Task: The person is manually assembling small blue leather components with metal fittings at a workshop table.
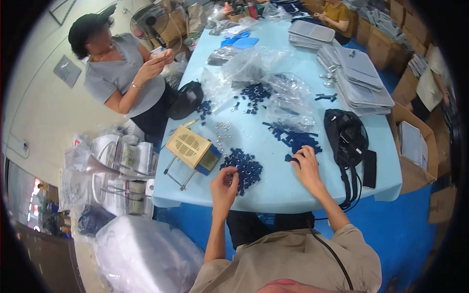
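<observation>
My left hand (224,189) is curled, thumb and forefinger close together, beside the lower left of a heap of small navy fabric loops with metal hardware (248,171). Whatever those fingers may pinch is too small to make out. My right hand (307,171) rests at the near edge of a pile of flat navy fabric strips (299,140). Its fingers are apart and bent over the strips, with the tips touching them. Small metal clasps (224,132) lie scattered on the blue-covered table (273,195), above the loop heap.
A yellow box-shaped device (189,142) on metal legs stands left. A black bag (346,137) and dark phone-like slab (370,169) lie right. Beyond are plastic bags (288,97), more navy pieces (255,95) and stacked grey panels (359,73). A co-worker (124,73) stands left.
</observation>
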### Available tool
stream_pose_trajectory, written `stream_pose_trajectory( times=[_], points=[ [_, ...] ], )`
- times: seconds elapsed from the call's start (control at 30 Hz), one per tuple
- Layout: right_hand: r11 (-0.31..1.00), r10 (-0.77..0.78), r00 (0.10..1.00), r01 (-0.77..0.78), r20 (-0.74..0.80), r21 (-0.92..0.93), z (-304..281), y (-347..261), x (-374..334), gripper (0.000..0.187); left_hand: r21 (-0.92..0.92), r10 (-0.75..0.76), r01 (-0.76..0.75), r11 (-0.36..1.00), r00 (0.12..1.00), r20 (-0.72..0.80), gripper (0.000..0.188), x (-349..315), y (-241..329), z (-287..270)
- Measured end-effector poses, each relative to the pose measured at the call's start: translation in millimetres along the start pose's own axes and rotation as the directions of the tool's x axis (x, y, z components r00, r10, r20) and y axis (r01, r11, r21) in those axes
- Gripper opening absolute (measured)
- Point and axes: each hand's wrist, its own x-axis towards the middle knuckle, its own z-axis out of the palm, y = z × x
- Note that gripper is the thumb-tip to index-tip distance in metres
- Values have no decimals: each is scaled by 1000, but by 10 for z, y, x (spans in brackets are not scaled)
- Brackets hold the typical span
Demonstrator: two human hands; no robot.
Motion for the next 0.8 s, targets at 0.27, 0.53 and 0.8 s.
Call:
stream_pose_trajectory(
  times=[0.27,0.53,0.8],
  points=[
    [993,-11,1000,12,-9,119,102,51,71,10,66,118,-119,991,993,14,17,335,9,44],
    [921,193,976,-144,-102,363,-23,-53,45,10,617,384,-362,699,918,102,13,1454,-441,530],
    [521,409,909,-305,80,797,-126,62,-80,13,702,418,-477,528,866,274,9,1771,-1100,486]
  ],
)
